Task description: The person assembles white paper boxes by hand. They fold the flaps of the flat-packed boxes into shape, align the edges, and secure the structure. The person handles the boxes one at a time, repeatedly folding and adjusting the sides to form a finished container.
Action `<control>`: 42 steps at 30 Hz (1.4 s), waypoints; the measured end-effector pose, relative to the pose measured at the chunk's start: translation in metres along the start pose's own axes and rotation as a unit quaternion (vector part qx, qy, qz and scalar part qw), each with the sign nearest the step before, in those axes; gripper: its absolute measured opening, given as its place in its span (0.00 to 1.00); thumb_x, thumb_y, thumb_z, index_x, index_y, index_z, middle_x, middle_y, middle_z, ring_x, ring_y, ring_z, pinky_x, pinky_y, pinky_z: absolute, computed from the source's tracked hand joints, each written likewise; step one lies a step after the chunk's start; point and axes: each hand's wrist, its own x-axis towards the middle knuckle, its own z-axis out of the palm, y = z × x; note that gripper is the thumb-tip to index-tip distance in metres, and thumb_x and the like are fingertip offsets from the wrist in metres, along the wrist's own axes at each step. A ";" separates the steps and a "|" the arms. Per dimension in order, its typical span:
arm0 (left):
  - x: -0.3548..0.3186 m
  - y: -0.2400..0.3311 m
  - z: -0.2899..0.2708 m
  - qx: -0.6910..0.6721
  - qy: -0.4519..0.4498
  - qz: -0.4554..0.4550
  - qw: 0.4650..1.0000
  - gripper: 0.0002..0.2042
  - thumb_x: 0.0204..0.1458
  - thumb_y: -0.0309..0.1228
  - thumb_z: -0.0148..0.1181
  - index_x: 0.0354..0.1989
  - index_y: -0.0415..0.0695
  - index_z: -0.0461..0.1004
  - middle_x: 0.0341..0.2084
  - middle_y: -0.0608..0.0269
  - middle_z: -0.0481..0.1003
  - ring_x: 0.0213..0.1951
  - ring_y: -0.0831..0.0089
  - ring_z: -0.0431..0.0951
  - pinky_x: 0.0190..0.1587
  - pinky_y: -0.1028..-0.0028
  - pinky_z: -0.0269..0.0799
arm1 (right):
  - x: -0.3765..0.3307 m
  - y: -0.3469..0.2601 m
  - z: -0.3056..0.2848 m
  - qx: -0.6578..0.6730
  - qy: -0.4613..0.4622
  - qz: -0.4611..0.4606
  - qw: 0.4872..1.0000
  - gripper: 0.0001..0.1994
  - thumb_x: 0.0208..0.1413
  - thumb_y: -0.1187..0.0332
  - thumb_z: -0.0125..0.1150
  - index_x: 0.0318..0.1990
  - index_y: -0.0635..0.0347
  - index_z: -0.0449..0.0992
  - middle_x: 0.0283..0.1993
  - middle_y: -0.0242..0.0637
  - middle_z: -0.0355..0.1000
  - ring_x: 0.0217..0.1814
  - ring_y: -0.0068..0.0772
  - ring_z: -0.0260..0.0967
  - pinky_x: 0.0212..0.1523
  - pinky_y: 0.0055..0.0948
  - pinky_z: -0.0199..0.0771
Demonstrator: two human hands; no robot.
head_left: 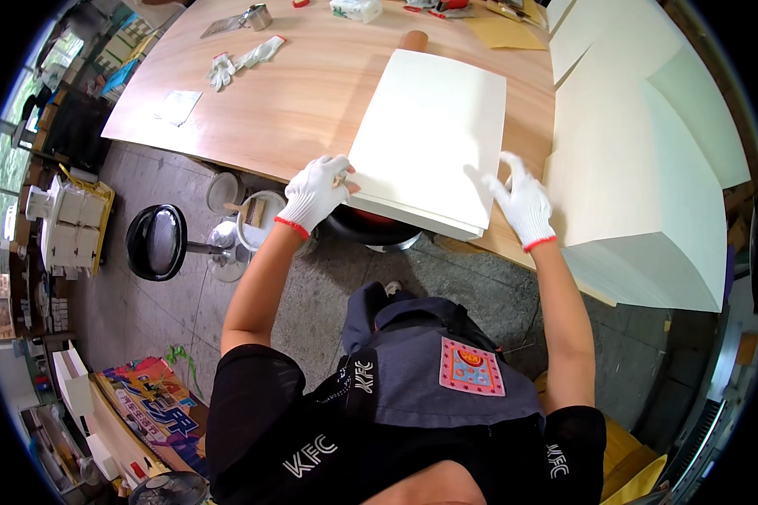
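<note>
- Squaring the cream sheet stack (429, 139) at the wooden table's (303, 101) near edge: your left hand (314, 194) pinches its near-left corner.
- Your right hand (522, 202) lies flat, fingers spread, on the near-right corner.
- Beyond the stack, a wooden roller (413, 39) looks untouched.

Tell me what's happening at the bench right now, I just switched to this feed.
A person in white gloves stands at a wooden table handling a stack of cream-white boards at its near edge. The left hand grips the stack's near left corner, apparently with something small pinched against it, while the right hand rests open on the near right edge. A taller pile of similar white panels sits to the right. A spare pair of gloves lies farther back on the table.
</note>
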 end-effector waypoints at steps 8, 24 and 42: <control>-0.004 -0.017 0.011 0.041 0.019 0.094 0.995 0.15 0.49 0.36 0.70 0.45 0.53 0.77 0.42 0.60 0.77 0.51 0.55 0.77 0.49 0.58 0.75 | -0.063 -0.016 0.011 -0.139 -0.040 -0.156 0.977 0.31 0.60 0.46 0.60 0.70 0.35 0.65 0.39 0.40 0.76 0.37 0.41 0.78 0.37 0.41 0.79; -0.003 -0.024 0.005 0.023 0.001 0.114 0.993 0.11 0.49 0.33 0.70 0.40 0.48 0.79 0.40 0.61 0.78 0.41 0.55 0.80 0.42 0.61 0.75 | -0.077 0.002 0.045 -0.085 0.063 -0.216 0.971 0.26 0.63 0.56 0.59 0.69 0.37 0.66 0.32 0.34 0.72 0.34 0.36 0.74 0.34 0.38 0.77; 0.004 -0.033 0.006 0.032 0.002 0.163 0.986 0.10 0.48 0.34 0.71 0.38 0.49 0.81 0.36 0.62 0.78 0.38 0.56 0.80 0.40 0.62 0.75 | -0.077 0.004 0.050 -0.083 0.079 -0.231 0.966 0.26 0.61 0.61 0.62 0.68 0.41 0.68 0.31 0.35 0.70 0.33 0.36 0.74 0.33 0.38 0.76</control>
